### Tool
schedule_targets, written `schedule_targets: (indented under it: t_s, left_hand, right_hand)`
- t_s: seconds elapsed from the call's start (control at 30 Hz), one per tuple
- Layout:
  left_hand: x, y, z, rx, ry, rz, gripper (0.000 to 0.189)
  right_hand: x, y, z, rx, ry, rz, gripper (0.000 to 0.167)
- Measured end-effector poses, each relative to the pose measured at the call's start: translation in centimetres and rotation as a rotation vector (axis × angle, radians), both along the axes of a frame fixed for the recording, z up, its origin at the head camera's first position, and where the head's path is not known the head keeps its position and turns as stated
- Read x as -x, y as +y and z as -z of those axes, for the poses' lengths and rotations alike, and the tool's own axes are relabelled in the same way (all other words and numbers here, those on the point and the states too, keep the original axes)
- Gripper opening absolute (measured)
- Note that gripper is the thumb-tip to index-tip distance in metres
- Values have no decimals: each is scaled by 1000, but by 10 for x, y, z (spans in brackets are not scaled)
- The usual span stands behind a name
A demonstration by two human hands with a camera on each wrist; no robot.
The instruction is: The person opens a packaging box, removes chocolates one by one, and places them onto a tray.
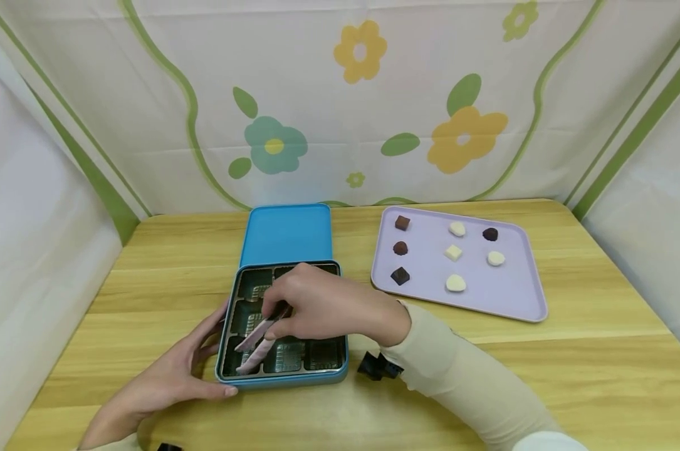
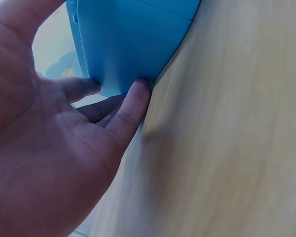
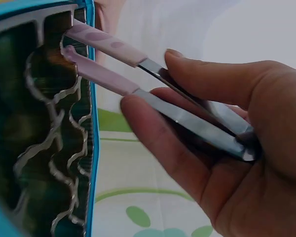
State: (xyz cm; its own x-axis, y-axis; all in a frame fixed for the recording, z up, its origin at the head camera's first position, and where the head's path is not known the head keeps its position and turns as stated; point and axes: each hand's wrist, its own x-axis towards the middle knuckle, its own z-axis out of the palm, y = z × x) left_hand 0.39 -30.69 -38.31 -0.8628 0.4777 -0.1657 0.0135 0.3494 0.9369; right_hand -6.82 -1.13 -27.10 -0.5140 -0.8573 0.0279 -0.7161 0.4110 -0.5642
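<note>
In the head view, my right hand (image 1: pixel 311 307) holds small tongs (image 1: pixel 257 351) with pink tips and metal arms. Their spread tips reach into the front left compartment of a blue tin (image 1: pixel 294 380) lined with a dark divided insert (image 1: pixel 287 357). Thumb and fingers lie on either side of the tongs (image 3: pixel 187 121) in the right wrist view, where a brownish patch shows beside the tips. At the tin's front left corner is my left hand (image 1: pixel 170 376), fingers along the left side and thumb near the front edge. Its fingertips (image 2: pixel 138 89) touch the blue wall.
Behind the tin lies a blue lid (image 1: pixel 286 235). To the right, a lilac tray (image 1: pixel 503 297) carries several spaced-out dark, brown and white chocolates, among them a white square (image 1: pixel 453 252) and a dark square (image 1: pixel 400 275). A flowered curtain (image 1: pixel 328 94) closes off the table's back.
</note>
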Motion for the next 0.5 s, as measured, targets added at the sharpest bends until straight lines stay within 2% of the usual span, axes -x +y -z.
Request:
schedule_targets:
  t_s: [0.23,0.5]
  left_hand:
    - [2,-1,3,-39,15,21,122]
    - [1,-1,3,-28,1,12,123]
  right_hand:
    - [1,-18,-3,-100,22,-56,11]
    - [-1,-10,5,-26,35,-44,9]
